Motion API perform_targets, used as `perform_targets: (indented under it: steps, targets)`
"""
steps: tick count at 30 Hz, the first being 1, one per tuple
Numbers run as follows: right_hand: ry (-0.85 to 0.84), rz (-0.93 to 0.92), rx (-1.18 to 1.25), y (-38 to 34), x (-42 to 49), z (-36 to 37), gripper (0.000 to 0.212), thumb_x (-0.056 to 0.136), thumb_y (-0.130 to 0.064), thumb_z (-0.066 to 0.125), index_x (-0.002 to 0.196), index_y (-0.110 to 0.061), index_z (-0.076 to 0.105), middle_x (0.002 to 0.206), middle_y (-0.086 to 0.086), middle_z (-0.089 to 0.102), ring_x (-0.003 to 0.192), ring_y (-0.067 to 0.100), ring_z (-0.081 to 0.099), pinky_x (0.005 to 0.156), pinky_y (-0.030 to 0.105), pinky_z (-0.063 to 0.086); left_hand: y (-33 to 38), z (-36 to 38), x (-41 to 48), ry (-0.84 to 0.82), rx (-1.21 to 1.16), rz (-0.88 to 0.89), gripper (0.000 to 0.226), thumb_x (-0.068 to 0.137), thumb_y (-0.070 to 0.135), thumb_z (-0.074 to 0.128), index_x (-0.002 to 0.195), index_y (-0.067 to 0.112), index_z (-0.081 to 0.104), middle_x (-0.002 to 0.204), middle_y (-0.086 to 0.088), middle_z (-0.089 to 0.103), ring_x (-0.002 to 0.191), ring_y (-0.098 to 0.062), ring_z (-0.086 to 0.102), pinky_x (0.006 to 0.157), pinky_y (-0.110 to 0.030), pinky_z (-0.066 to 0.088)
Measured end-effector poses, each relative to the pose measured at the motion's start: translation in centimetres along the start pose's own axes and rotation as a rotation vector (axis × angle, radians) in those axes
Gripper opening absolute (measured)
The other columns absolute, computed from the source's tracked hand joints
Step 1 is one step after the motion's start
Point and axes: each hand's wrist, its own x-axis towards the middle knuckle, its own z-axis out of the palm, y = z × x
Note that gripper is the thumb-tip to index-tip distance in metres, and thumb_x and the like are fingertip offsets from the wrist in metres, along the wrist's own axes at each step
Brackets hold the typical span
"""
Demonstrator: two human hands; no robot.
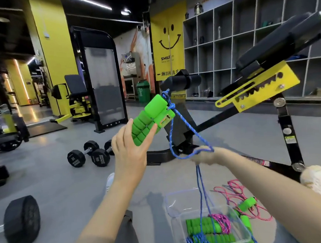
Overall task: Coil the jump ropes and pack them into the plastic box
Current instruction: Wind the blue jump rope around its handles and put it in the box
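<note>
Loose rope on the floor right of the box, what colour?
The pink rope is pink with darker flecks in the braid; it shows in the head view.

The left hand [131, 153] holds two green handles [152, 118] up together; the right hand [206, 157] pinches blue rope [186, 125] above the plastic box [243, 227].

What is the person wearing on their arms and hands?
The left arm and right arm are bare, no sleeves in view. The left hand has no glove, ring or watch. The right hand is blurred, but no glove shows.
</note>
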Motion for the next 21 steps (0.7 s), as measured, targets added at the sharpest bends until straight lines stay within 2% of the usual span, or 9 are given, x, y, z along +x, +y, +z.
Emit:
perform_targets:
  steps: [2, 4, 6, 8, 12, 15, 17, 19, 21]
  targets:
    - [-0.100, 0.000, -0.250, 0.7, -0.1, 1.2, 0.032, 0.096, -0.016, 0.043, 0.125, -0.007, 0.053, 0.129, 0.015, 0.053, 0.116, 0.030, 0.052, 0.096, 0.037, 0.043, -0.3, 0.5, -0.5, -0.012, 0.018, 0.037, 0.090, 0.070, -0.018, 0.063, 0.140, 0.032, 0.039, 0.137, -0.026, 0.034, 0.119, -0.040, 0.037, 0.094, -0.049, 0.029]
    - [-0.110, -0.022, -0.242, 0.9, -0.3, 1.4, 0.046, 0.094, -0.009, 0.041, 0.140, -0.018, 0.041, 0.145, 0.007, 0.042, 0.129, 0.025, 0.042, 0.102, 0.031, 0.035, -0.5, 0.8, -1.0, -0.030, 0.031, 0.075, 0.094, 0.064, -0.020, 0.064, 0.140, 0.030, 0.039, 0.135, -0.027, 0.036, 0.117, -0.040, 0.039, 0.093, -0.049, 0.030]
    - [-0.027, -0.111, 0.058, 0.3, -1.0, 1.0, 0.043, 0.095, -0.008, 0.039, 0.135, -0.022, 0.046, 0.138, 0.004, 0.048, 0.127, 0.022, 0.043, 0.095, 0.026, 0.037, -0.4, 1.1, -1.5, -0.048, 0.042, 0.108, 0.093, 0.064, -0.021, 0.060, 0.139, 0.029, 0.040, 0.134, -0.027, 0.037, 0.115, -0.040, 0.039, 0.090, -0.050, 0.031]
    - [0.035, -0.172, 0.538, -0.8, -1.5, 0.4, 0.028, 0.099, -0.027, 0.038, 0.123, -0.029, 0.052, 0.127, 0.001, 0.053, 0.123, 0.020, 0.046, 0.100, 0.031, 0.036, -0.2, 1.5, -1.9, -0.058, 0.051, 0.124, 0.090, 0.066, -0.019, 0.056, 0.140, 0.029, 0.040, 0.133, -0.026, 0.036, 0.113, -0.040, 0.040, 0.089, -0.050, 0.032]
    - [0.059, -0.262, 0.969, -2.5, -1.1, 0.3, 0.059, 0.096, -0.058, 0.015, 0.127, -0.026, 0.053, 0.133, 0.008, 0.055, 0.130, 0.021, 0.043, 0.113, 0.043, 0.020, 0.8, 2.3, -2.3, -0.073, 0.060, 0.120, 0.090, 0.066, -0.018, 0.057, 0.140, 0.030, 0.039, 0.134, -0.026, 0.037, 0.113, -0.039, 0.040, 0.089, -0.049, 0.032]
    - [0.075, -0.317, 1.063, -3.6, -1.6, 1.5, 0.064, 0.096, -0.059, 0.013, 0.108, -0.021, 0.063, 0.088, 0.013, 0.071, 0.100, 0.025, 0.063, 0.103, 0.043, 0.033, 1.3, 2.3, -2.3, -0.081, 0.064, 0.133, 0.087, 0.069, -0.015, 0.053, 0.141, 0.031, 0.038, 0.135, -0.026, 0.035, 0.113, -0.040, 0.041, 0.089, -0.049, 0.032]
    - [0.141, -0.294, 1.245, -4.2, -1.8, 2.6, 0.067, 0.097, -0.056, 0.016, 0.099, -0.006, 0.062, 0.056, 0.010, 0.054, 0.058, 0.023, 0.059, 0.080, 0.040, 0.051, 1.4, 2.3, -2.3, -0.078, 0.076, 0.142, 0.085, 0.071, -0.015, 0.049, 0.142, 0.030, 0.036, 0.136, -0.027, 0.034, 0.111, -0.040, 0.042, 0.088, -0.050, 0.033]
    - [0.321, -0.215, 1.247, -4.6, -1.9, 3.9, 0.059, 0.100, -0.048, 0.020, 0.097, -0.004, 0.059, 0.051, 0.004, 0.039, 0.042, 0.018, 0.042, 0.056, 0.032, 0.050, 1.4, 2.5, -2.4, -0.088, 0.086, 0.108, 0.088, 0.071, -0.016, 0.052, 0.143, 0.030, 0.034, 0.138, -0.029, 0.034, 0.110, -0.040, 0.042, 0.087, -0.049, 0.032]
    - [0.619, -0.214, 0.913, -4.6, -2.2, 5.2, 0.043, 0.102, -0.032, 0.024, 0.097, -0.004, 0.057, 0.062, 0.002, 0.043, 0.056, 0.022, 0.042, 0.063, 0.036, 0.044, 1.4, 2.7, -2.5, -0.096, 0.105, 0.046, 0.089, 0.070, -0.016, 0.058, 0.143, 0.030, 0.035, 0.137, -0.031, 0.039, 0.109, -0.040, 0.042, 0.086, -0.048, 0.031]
